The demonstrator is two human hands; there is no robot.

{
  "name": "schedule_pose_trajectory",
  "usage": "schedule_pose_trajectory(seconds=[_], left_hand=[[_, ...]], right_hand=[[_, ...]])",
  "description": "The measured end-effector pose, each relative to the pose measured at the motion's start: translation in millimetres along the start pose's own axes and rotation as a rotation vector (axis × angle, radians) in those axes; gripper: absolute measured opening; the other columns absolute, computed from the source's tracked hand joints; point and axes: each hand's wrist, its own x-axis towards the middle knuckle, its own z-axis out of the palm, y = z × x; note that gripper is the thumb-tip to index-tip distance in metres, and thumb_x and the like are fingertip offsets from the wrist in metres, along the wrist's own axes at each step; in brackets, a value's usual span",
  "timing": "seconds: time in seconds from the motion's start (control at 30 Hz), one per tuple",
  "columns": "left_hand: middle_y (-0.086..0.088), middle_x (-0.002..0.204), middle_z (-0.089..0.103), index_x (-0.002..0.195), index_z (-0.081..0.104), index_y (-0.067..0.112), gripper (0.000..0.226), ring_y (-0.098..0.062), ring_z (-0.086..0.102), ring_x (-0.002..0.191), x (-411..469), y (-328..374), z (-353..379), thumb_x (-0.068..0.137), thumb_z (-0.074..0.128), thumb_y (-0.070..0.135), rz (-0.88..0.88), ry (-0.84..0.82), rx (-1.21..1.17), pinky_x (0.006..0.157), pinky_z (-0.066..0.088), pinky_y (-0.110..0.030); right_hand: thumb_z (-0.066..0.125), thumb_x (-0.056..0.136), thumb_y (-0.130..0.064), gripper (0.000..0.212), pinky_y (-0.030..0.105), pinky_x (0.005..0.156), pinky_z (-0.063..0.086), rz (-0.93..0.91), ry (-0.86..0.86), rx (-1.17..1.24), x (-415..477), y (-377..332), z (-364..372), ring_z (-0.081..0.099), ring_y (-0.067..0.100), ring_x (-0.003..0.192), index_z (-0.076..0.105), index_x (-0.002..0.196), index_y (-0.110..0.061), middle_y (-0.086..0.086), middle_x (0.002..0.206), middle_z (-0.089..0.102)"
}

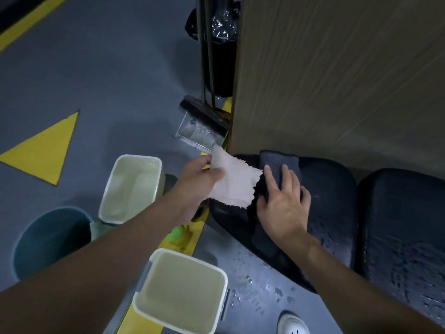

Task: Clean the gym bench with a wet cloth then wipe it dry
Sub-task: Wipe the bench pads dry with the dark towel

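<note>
Grey floor (72,75), two water tubs (131,189) beside black bench (332,189), left hand (199,179) fingers pinching white cloth (237,182), right hand (284,201) flat on dark cloth (279,162).

Black padded gym bench (334,189) at right, two cushions side by side, surfaces beaded with water; a dark cloth (279,162) lies on the far left end of the left cushion. Grey floor (96,80) with yellow triangle (45,150) at left; on it two white rectangular tubs of cloudy water, one far (131,189), one near (180,291); blue round bucket (48,239) near left; water droplets (265,290) beside the bench.
</note>
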Motion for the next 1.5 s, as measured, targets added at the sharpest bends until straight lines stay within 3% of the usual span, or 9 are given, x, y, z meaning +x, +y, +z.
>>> schedule_pose_trajectory(seconds=[0.1,0.2,0.3,0.4,0.63,0.87,1.1,1.23,1.5], left_hand=[[-0.009,0.102,0.072,0.105,0.065,0.012,0.017,-0.025,0.069,0.094,17.3,-14.5,12.7,0.090,0.063,0.006,-0.026,-0.011,0.214,0.076,0.055,-0.032],[0.000,0.112,0.062,0.124,0.053,0.013,0.040,-0.019,0.061,0.102,24.4,-28.7,24.5,0.086,0.068,0.013,0.108,-0.002,0.525,0.074,0.046,-0.022],[-0.002,0.128,0.033,0.151,0.025,0.019,0.085,-0.020,0.036,0.116,23.1,-38.9,30.5,0.081,0.074,0.023,0.330,0.019,0.924,0.096,0.033,-0.028],[-0.010,0.150,0.018,0.151,0.029,0.025,0.077,-0.033,0.023,0.134,26.4,-43.5,29.5,0.085,0.068,0.037,0.368,0.009,1.213,0.107,0.030,-0.044],[-0.014,0.162,-0.004,0.153,0.018,0.023,0.076,-0.030,-0.002,0.147,25.1,-54.1,41.4,0.091,0.051,0.052,0.446,0.008,1.449,0.117,0.016,-0.051],[-0.002,0.160,0.010,0.154,0.011,0.031,0.066,-0.026,0.002,0.147,22.2,-49.0,45.3,0.097,0.039,0.048,0.505,-0.087,1.519,0.115,0.020,-0.046],[-0.007,0.156,0.023,0.153,0.022,0.024,0.072,-0.030,0.012,0.144,20.6,-49.9,43.7,0.089,0.018,0.055,0.583,-0.096,1.568,0.111,0.021,-0.051],[0.000,0.160,-0.002,0.156,0.003,0.028,0.066,-0.023,-0.005,0.147,22.9,-54.1,43.0,0.101,0.031,0.049,0.524,-0.162,1.541,0.116,0.016,-0.047],[0.000,0.160,-0.006,0.156,-0.002,0.029,0.069,-0.023,-0.009,0.148,24.7,-47.0,45.6,0.100,0.035,0.049,0.455,-0.213,1.573,0.114,0.021,-0.049]], right_hand=[[0.039,0.098,-0.042,0.071,0.047,0.122,0.002,0.006,0.027,0.012,-5.0,9.9,5.5,-0.006,0.022,0.153,0.003,0.158,-0.034,0.008,0.167,-0.001],[0.038,0.096,-0.043,0.072,0.047,0.122,0.000,-0.028,0.023,-0.004,4.5,11.0,7.9,-0.008,0.022,0.153,0.001,0.158,-0.035,0.008,0.167,-0.004],[0.037,0.095,-0.043,0.071,0.048,0.122,0.000,-0.047,0.010,0.007,17.7,11.2,6.2,-0.009,0.022,0.153,0.003,0.157,-0.037,0.006,0.167,-0.004],[0.034,0.096,-0.046,0.069,0.049,0.122,-0.001,-0.115,-0.031,0.004,30.1,12.0,2.1,-0.011,0.020,0.152,0.003,0.157,-0.039,0.002,0.167,-0.006],[0.036,0.098,-0.041,0.066,0.049,0.122,0.000,-0.291,-0.059,0.003,44.5,30.2,-3.8,-0.007,0.018,0.153,0.008,0.157,-0.038,0.001,0.168,0.000],[0.042,0.096,-0.037,0.066,0.044,0.123,0.004,-0.068,-0.015,0.051,43.6,92.4,-19.6,-0.002,0.016,0.153,0.016,0.157,-0.038,-0.001,0.167,0.006],[0.044,0.096,-0.033,0.065,0.048,0.121,0.012,0.252,0.084,0.153,35.2,122.9,-19.4,0.005,0.023,0.153,0.021,0.157,-0.034,0.007,0.166,0.012],[0.042,0.094,-0.032,0.067,0.049,0.121,0.011,0.353,0.107,0.144,17.4,105.3,-12.1,0.006,0.025,0.152,0.020,0.157,-0.033,0.008,0.166,0.012],[0.034,0.078,-0.040,0.076,0.055,0.119,0.017,0.099,0.131,0.038,-40.0,11.9,25.4,0.017,0.030,0.151,0.033,0.154,-0.029,0.012,0.163,0.023]])
